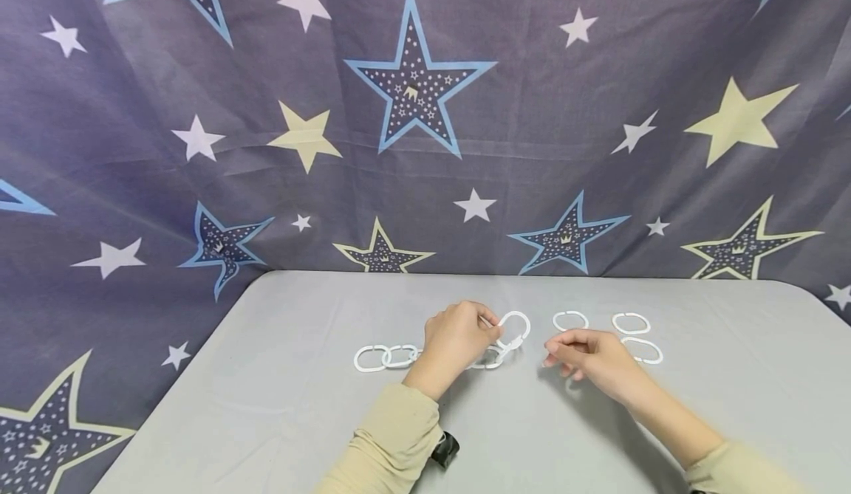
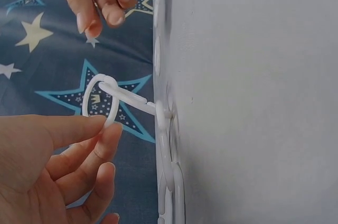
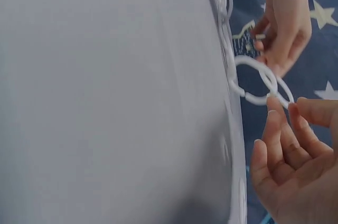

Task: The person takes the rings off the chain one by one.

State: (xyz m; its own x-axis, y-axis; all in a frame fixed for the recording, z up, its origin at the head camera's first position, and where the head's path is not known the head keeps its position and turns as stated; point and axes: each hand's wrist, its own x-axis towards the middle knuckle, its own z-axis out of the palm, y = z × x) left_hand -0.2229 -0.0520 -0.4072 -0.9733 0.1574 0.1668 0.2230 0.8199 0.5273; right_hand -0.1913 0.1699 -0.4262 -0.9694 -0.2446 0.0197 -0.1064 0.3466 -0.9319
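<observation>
My left hand [image 1: 459, 335] pinches a white plastic link [image 1: 528, 326] between thumb and fingertips, holding it raised. This oval link [image 2: 85, 100] is the right end of a chain, and the connecting link [image 2: 127, 96] slants down from it. The rest of the chain [image 1: 372, 346] lies on the table leftward, its middle hidden behind my left hand. Just right of the raised link, my right hand [image 1: 595, 361] hovers with loosely bent fingers and nothing held. Its fingertips [image 3: 273, 115] overlap the links in the right wrist view, but the head view shows a gap.
Three loose white links lie on the grey table [image 1: 266, 405] by my right hand: one behind it [image 1: 570, 313], another farther right [image 1: 631, 332], and a nearer link [image 1: 643, 362]. A star-patterned cloth [image 1: 465, 243] hangs behind the table's far edge.
</observation>
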